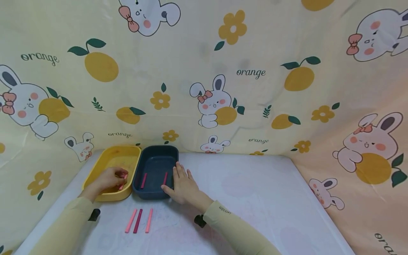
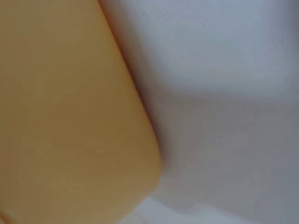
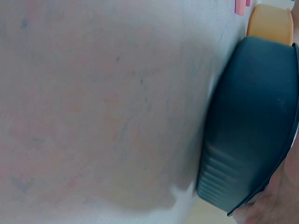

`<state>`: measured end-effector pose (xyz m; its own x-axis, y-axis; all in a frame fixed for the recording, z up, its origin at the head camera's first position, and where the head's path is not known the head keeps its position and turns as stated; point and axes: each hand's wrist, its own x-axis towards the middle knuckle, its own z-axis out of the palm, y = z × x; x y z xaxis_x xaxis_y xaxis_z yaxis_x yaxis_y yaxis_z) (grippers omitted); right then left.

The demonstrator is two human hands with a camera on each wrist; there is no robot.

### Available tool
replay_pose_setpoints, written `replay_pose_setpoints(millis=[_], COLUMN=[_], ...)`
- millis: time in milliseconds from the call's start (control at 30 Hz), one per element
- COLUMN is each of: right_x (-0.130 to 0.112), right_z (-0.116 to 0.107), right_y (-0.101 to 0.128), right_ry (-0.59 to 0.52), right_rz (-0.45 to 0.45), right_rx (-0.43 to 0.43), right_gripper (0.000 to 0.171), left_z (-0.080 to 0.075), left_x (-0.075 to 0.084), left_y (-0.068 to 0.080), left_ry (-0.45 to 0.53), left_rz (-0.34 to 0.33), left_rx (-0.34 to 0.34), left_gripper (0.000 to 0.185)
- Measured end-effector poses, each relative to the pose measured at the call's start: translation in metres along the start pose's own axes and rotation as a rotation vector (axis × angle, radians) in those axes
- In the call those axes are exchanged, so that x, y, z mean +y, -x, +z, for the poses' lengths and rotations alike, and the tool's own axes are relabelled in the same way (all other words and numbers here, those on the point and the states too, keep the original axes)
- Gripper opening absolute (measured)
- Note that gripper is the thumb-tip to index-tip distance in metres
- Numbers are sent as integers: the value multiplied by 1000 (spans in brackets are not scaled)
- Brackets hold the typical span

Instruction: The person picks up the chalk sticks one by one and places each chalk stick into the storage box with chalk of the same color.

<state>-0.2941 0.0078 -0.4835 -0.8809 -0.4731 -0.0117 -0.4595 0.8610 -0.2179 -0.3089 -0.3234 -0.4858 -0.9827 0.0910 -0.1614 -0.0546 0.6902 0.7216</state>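
My left hand (image 1: 111,178) reaches into the yellow tray (image 1: 111,197), its curled fingers pinching a light pink stick (image 1: 122,184) low inside. Against the right side of the dark blue tray (image 1: 149,195) rests my right hand (image 1: 185,187), fingers extended along the rim and thumb over the near right corner. Two dark pink sticks lie in that tray, a left one (image 1: 144,180) and a right one (image 1: 165,178) close to my thumb. The left wrist view holds only the outer wall of the yellow tray (image 2: 70,116); the right wrist view has the blue tray's wall (image 3: 252,116).
In front of the trays, three sticks lie side by side on the white table (image 1: 255,212): a light pink one (image 1: 131,221), a dark pink one (image 1: 138,221) and another light pink one (image 1: 149,220). A rabbit-and-orange printed cloth (image 1: 191,53) hangs behind and along the sides.
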Motion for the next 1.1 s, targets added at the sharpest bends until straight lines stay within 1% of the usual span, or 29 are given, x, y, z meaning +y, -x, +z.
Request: replay_pose_setpoints(millis=[100, 300, 400, 533, 633, 733, 833, 1100], right_x=[1, 1, 1, 0, 0, -1, -1, 0], right_z=[0, -2, -3, -3, -4, -4, -4, -1], right_y=[0, 3, 4, 4, 4, 5, 4, 3], right_ry=[4, -2, -2, -4, -10, -10, -11, -11], right_rz=[-2, -21, -23, -23, -23, -23, -22, -10], right_rx=[3, 13, 14, 16, 16, 17, 17, 10], right_gripper=[96, 94, 95, 94, 93, 93, 93, 95], left_z=[-1, -4, -4, -3, -2, -1, 0, 2], left_x=[2, 8, 10, 14, 18, 20, 22, 36], left_y=[1, 9, 13, 21, 29, 35, 40, 60], left_ry=[11, 78, 49, -29, -56, -49, -38, -43], left_rz=[0, 6, 34, 92, 105, 103, 115, 201], left_rx=[-11, -24, 4, 66, 106, 135, 155, 197], left_gripper=[39, 42, 40, 39, 40, 42, 44, 44])
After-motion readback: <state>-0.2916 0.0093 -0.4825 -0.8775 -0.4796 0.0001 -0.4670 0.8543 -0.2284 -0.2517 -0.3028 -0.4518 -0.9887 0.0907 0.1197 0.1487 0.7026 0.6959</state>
